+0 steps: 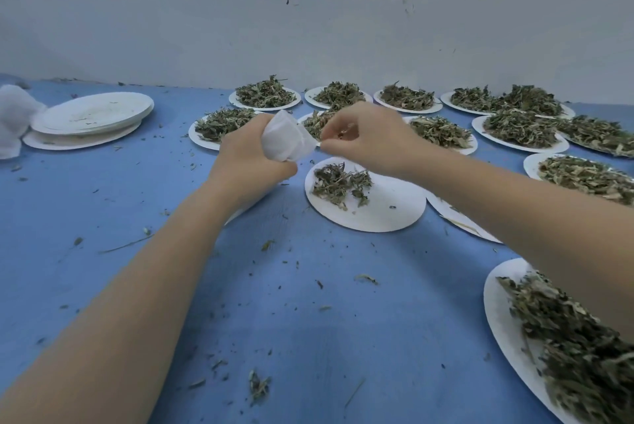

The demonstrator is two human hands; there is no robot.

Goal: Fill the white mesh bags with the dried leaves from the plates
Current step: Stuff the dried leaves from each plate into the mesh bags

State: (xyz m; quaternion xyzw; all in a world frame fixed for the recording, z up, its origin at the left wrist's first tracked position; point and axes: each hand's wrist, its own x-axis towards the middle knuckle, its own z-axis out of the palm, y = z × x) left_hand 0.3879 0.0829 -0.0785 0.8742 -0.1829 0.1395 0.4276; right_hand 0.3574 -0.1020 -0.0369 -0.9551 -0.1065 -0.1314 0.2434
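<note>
Centre frame: left hand grips white mesh bag; right hand pinches its mouth edge. Best hold the opening wide over the half-emptied plate just below, so spilled dried leaves land there.

1. A plain workroom for sorting herbs by hand, not a fitted kitchen.
2. A bare white wall fills the upper frame.
3. A blue cloth covers the work surface.
4. Many paper plates of dried leaves fill the right side.
</note>
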